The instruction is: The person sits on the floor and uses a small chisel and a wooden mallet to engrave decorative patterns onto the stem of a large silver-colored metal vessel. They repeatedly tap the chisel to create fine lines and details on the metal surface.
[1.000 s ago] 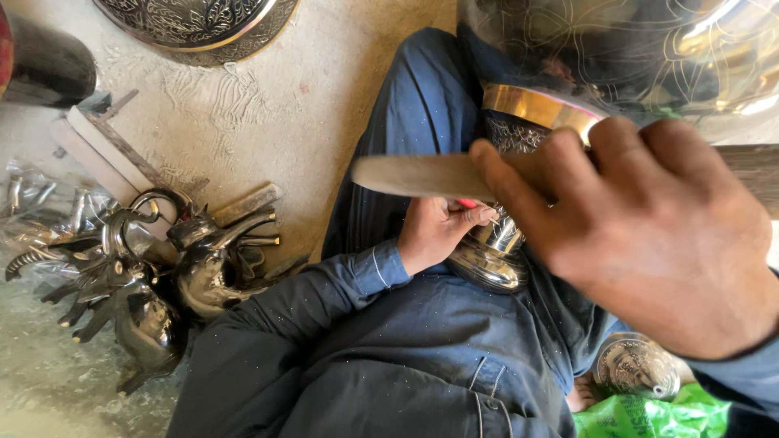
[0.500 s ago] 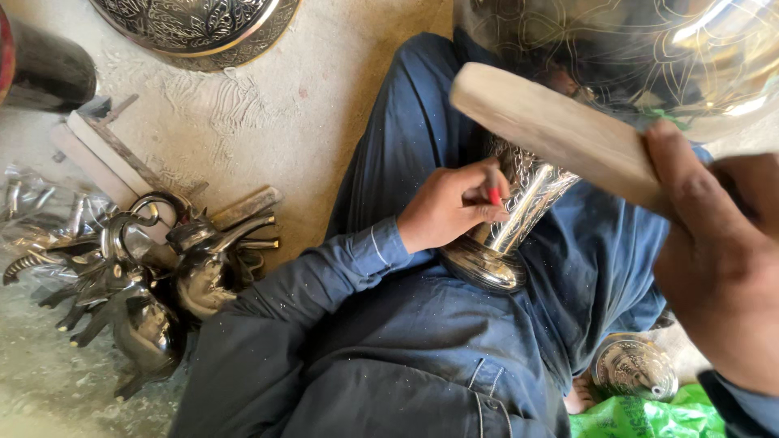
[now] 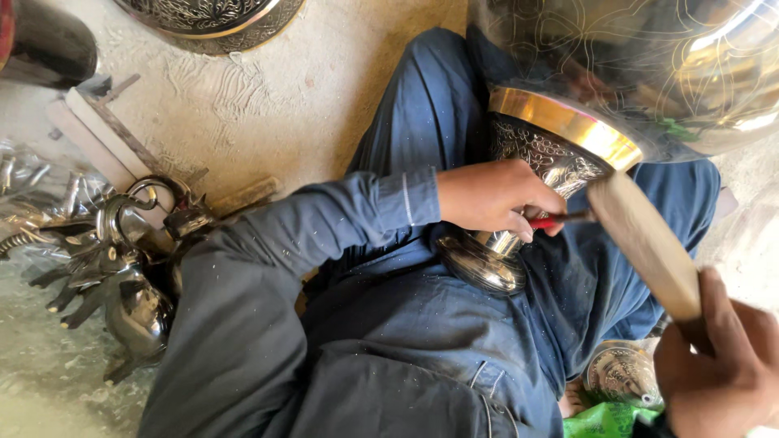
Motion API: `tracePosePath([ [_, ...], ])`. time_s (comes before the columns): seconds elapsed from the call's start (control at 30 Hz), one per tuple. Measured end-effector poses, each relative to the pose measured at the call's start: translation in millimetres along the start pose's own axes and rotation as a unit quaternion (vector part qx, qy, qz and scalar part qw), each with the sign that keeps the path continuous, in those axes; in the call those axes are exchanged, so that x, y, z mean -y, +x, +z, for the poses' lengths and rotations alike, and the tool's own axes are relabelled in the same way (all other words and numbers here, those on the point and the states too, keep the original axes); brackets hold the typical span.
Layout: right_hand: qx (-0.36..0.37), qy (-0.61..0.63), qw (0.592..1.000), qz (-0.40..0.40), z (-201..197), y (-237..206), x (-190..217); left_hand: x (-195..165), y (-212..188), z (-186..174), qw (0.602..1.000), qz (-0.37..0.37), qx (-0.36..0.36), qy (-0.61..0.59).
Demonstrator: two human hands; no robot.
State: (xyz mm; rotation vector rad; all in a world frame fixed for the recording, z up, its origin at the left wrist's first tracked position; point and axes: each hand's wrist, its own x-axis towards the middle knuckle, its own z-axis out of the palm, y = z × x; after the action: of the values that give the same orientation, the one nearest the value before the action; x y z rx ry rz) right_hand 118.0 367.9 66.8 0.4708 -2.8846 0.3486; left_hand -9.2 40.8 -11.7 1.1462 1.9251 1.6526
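Swinging down since the raised position before, the wooden mallet [image 3: 645,243] in the closed right hand [image 3: 718,373] now meets the red-handled chisel [image 3: 560,219], pinched by the left hand [image 3: 491,197] against the engraved metal vase [image 3: 552,154] at 12 o'clock on the lap; the engraving goes on.

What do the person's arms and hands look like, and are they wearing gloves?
No gloves: both hands are bare. The left hand comes out of a long blue-grey sleeve with a buttoned-looking cuff edged by a pale stitched line, dusted with tiny pale specks. The right hand shows at the picture's corner with only a sliver of dark blue sleeve below it.
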Motion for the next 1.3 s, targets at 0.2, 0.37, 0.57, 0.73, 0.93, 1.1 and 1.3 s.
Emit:
tracePosePath([
  [0.2,-0.169,0.068,0.983,-0.005,50,-35,14,4,20,-1,0.993,0.014,0.115,0.008],
  [0.37,-0.195,0.101,0.970,0.107,71,-66,18,5,32,-1,0.979,0.093,0.183,0.018],
  [0.57,-0.278,0.031,0.958,0.058,103,-82,3,-1,46,-1,0.951,0.068,0.291,0.085],
  [0.73,-0.262,-0.066,0.962,-0.028,109,-90,-9,-5,55,4,0.928,0.119,0.340,0.095],
  [0.93,-0.345,0.030,0.937,-0.047,120,-73,-11,-7,61,17,0.899,0.168,0.373,0.154],
  [1.1,-0.206,-0.050,0.977,-0.004,116,-83,-16,-7,51,13,0.904,0.159,0.335,0.214],
  [1.3,-0.204,0.055,0.974,0.078,104,-66,-11,-4,-15,2,0.994,0.058,-0.087,-0.018],
])
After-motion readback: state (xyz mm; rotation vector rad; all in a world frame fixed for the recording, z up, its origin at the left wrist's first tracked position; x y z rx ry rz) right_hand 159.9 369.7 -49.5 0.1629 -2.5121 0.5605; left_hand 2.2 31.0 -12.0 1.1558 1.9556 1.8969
